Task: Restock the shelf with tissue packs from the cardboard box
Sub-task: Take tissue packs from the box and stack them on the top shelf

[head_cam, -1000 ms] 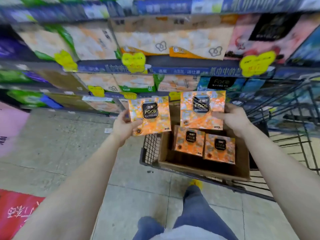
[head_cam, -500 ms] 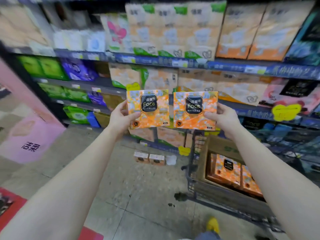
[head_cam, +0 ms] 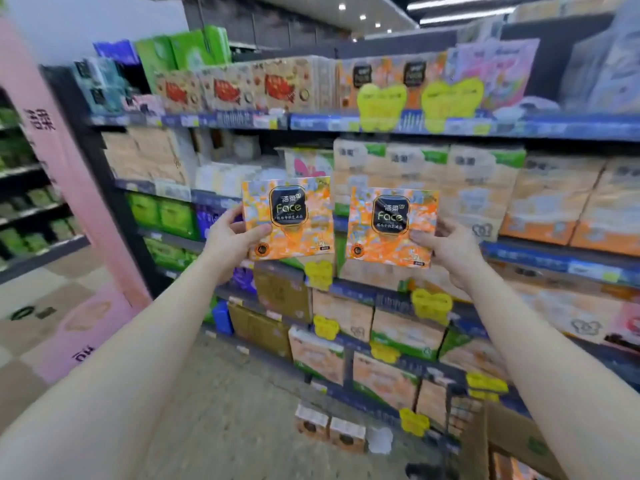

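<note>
Cardboard box [head_cam: 512,434] cropped, shelf [head_cam: 381,124] labels blurred

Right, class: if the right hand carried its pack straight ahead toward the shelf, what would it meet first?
Probably the cream tissue packs with green tops stacked behind it. The right hand and its orange pack sit in front of them, though depth is unclear.

The two square orange tissue packs, one [head_cam: 289,218] gripped by the left hand [head_cam: 230,242] and one [head_cam: 391,226] by the right hand [head_cam: 450,249], wear glossy plastic film that catches light. The brown corrugated cardboard box [head_cam: 512,438] looks matt. The grey speckled floor [head_cam: 225,410] looks smooth, dull.
</note>
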The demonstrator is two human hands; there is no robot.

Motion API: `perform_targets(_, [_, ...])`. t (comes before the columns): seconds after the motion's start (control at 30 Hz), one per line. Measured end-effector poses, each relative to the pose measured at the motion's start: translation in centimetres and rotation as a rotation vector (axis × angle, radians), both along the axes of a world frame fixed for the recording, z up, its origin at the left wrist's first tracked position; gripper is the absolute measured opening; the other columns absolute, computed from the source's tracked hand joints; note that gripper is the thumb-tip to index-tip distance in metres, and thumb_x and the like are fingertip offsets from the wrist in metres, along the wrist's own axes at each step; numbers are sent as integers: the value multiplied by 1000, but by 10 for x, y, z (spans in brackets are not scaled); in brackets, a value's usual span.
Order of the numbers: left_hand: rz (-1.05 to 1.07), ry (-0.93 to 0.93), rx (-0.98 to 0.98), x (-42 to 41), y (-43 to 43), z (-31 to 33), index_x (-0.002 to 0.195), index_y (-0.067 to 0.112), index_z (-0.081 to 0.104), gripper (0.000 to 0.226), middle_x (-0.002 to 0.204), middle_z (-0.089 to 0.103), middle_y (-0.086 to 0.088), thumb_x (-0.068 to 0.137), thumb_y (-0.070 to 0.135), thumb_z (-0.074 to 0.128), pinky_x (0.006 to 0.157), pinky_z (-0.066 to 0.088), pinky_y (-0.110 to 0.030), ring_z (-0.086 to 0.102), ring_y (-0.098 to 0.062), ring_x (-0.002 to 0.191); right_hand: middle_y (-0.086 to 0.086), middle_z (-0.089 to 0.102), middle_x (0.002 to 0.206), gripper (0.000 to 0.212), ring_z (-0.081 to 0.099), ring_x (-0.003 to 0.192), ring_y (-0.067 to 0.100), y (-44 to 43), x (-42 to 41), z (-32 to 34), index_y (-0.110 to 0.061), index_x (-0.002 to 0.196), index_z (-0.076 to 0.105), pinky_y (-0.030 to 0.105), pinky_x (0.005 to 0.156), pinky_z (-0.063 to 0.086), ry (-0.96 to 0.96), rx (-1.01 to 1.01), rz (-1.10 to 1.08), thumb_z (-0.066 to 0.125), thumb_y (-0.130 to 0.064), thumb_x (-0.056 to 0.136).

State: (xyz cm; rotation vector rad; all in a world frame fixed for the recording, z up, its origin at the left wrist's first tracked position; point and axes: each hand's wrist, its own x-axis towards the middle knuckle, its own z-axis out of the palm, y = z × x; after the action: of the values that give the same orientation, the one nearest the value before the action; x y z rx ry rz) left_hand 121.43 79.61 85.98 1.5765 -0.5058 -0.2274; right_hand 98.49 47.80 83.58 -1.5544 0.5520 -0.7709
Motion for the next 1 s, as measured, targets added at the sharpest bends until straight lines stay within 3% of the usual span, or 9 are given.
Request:
perform_targets(0.07, [21,-8,-32,33,-8,18,139,20,52,59,107,76,-4,89,7,81,54,58,-24,77,-6,72,6,76,112,47,75,87,18,-14,37,17,-13,122,66,36,71,61,-21,5,28,86,-10,79])
perform_targets(0.17, [37,-19,-53,76,-24,47,145,15,50,64,107,76,-6,89,6,80,53,58,-26,78,-9,72,9,76,108,35,74,93,25,-35,91,42,-19,105,69,44,86,61,-63,-57,38,86,-5,78])
perform_targets(0.23, [35,-20,-69,103,-35,59,142,15,51,59,109,75,-8,91,5,78,50,56,-24,76,-9,70,7,77,106,36,74,99,28,-47,124,57,-21,106,69,47,91,59,-80,-81,53,85,-3,78])
perform_targets(0.43, [31,-27,-113,175,-56,80,152,19,44,73,114,75,-6,90,12,81,57,54,-29,74,-16,80,0,79,100,33,75,92,19,-68,198,100,-25,106,72,41,85,60,-109,-147,78,84,-6,81])
perform_targets(0.57, [31,-40,-141,218,-65,84,151,20,47,74,116,77,-6,87,13,84,85,60,-46,76,-30,104,-3,80,100,24,74,98,19,-75,232,118,-27,94,76,40,88,57,-93,-232,27,89,-20,76])
perform_targets(0.73, [-15,-39,-134,273,-72,88,150,23,49,76,121,75,-5,84,16,87,90,59,-48,74,-27,109,-2,79,98,28,74,90,19,-70,261,130,-26,103,74,30,70,54,-126,-256,-9,86,-16,80])
perform_targets(0.87, [-94,-41,-145,315,-81,93,151,22,49,77,123,73,-6,85,16,87,84,62,-45,75,-25,106,2,79,104,37,76,100,26,-66,281,136,-22,112,72,48,91,60,-132,-240,-57,88,-15,79])
perform_targets(0.93, [-145,-27,-150,335,-90,96,149,22,50,74,121,75,-6,85,15,86,77,62,-41,76,-25,102,2,79,106,52,76,100,27,-60,287,140,-16,124,69,52,93,59,-122,-241,-105,90,-19,76])
perform_targets(1.0, [-210,-30,-151,350,-99,103,138,24,56,60,114,76,-4,87,12,84,73,60,-39,76,-25,99,2,79,106,50,76,100,29,-54,292,143,-17,122,69,56,92,59,-115,-248,-147,89,-20,77])
